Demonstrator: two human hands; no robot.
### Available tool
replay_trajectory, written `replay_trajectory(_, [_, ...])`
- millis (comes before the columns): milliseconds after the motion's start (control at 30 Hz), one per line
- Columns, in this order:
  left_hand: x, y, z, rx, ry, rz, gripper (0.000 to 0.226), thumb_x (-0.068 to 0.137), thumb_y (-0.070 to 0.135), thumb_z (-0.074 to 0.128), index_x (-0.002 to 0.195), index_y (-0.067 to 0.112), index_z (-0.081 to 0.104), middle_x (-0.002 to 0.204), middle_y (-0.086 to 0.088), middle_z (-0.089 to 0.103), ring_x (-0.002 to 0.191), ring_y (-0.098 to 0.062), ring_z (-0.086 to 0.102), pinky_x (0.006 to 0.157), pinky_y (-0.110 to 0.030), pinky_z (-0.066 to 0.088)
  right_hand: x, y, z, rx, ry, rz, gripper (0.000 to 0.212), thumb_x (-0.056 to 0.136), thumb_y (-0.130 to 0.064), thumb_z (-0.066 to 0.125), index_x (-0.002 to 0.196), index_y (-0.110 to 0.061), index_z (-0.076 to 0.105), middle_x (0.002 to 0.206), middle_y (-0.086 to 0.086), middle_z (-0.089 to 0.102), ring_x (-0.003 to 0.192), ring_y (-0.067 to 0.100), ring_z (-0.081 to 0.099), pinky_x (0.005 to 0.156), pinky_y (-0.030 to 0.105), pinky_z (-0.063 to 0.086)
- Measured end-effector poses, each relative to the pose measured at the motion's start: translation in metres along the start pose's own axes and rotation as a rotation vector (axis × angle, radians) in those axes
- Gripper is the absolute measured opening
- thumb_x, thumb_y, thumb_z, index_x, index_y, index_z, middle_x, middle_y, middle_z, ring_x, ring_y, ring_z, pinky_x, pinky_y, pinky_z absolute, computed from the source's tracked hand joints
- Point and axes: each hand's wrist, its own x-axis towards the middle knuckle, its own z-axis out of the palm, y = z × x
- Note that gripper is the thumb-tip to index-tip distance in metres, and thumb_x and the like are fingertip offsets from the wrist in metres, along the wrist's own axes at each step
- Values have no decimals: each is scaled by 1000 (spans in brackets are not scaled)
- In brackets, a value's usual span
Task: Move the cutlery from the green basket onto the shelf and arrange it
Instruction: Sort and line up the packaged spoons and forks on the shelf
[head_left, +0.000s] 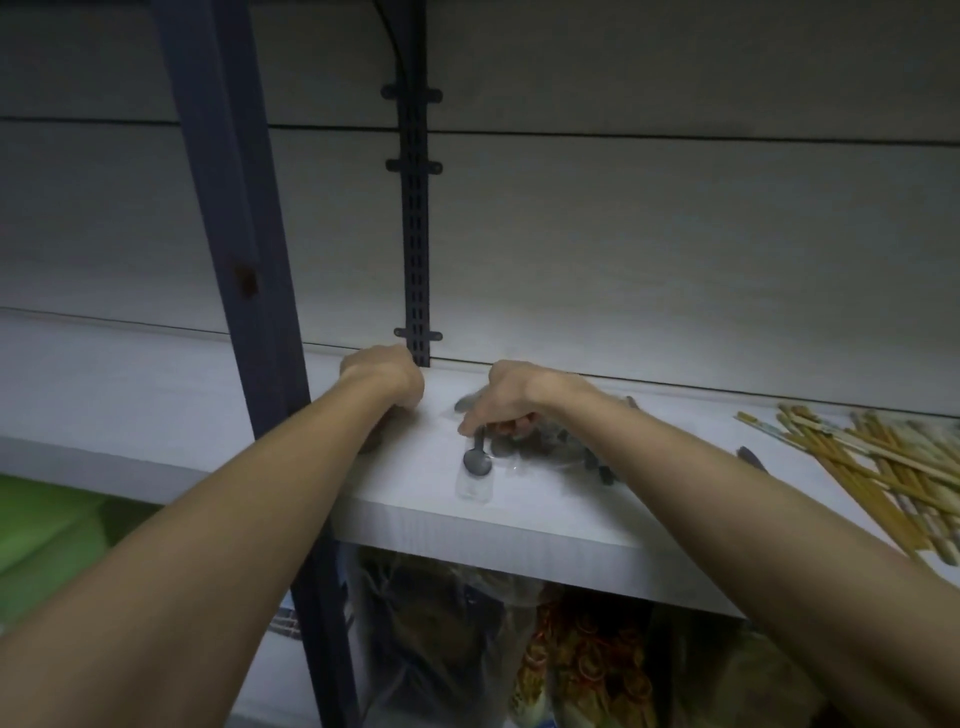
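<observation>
Nearest, at the lower left, lies the green basket (47, 525), below the shelf (519, 530). On the shelf near its front edge a dark spoon (477, 457) in a clear wrapper lies bowl toward the viewer, its long axis running near to far. The right hand (511, 397) sits just beyond, fingers curled down and pinching its handle end. A heap of wrapped spoons (571, 447) spreads to its right, chopsticks (883, 462) farther right. The left hand (382, 376) rests farther left; its fingers are hidden, so I cannot tell its hold.
</observation>
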Motion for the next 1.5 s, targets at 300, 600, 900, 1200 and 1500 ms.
replay_trajectory(300, [14, 0, 8, 100, 127, 20, 30, 91, 9, 53, 120, 14, 58, 105, -5, 58, 101, -25, 58, 77, -31, 42, 4, 11, -3, 73, -74, -4, 14, 74, -32, 66, 78, -20, 70, 59, -4, 56, 46, 16, 41, 49, 22, 33])
replay_trajectory(600, [21, 26, -20, -459, 97, 127, 17, 79, 20, 71, 91, 8, 71, 85, -7, 75, 76, -22, 75, 71, -36, 64, -6, 34, -45, 362, 86, -49, 14, 79, -23, 55, 66, -19, 54, 56, 0, 50, 40, 15, 34, 44, 19, 20])
replay_trajectory(900, [31, 72, 3, -596, -165, 194, 38, 87, 38, 76, 106, 7, 63, 102, -11, 69, 89, -25, 70, 73, -38, 62, -17, 88, -62, 175, 196, 124, 35, 88, -45, 63, 82, -11, 65, 64, 0, 62, 48, 16, 49, 46, 20, 33])
replay_trajectory(1200, [14, 80, 9, -577, -270, 195, 56, 93, 58, 60, 116, 7, 55, 110, -13, 68, 93, -30, 71, 87, -44, 60, -47, 115, -68, 84, 116, 321, 48, 92, -54, 63, 82, -7, 56, 77, 9, 70, 44, 16, 60, 40, 17, 39])
replay_trajectory(1500, [-4, 83, 8, -387, -247, 209, 60, 91, 63, 59, 110, 6, 53, 103, -14, 64, 90, -31, 69, 86, -44, 60, -51, 111, -57, 112, 66, 350, 65, 81, -64, 69, 105, -5, 60, 92, 11, 71, 73, 24, 73, 61, 27, 54])
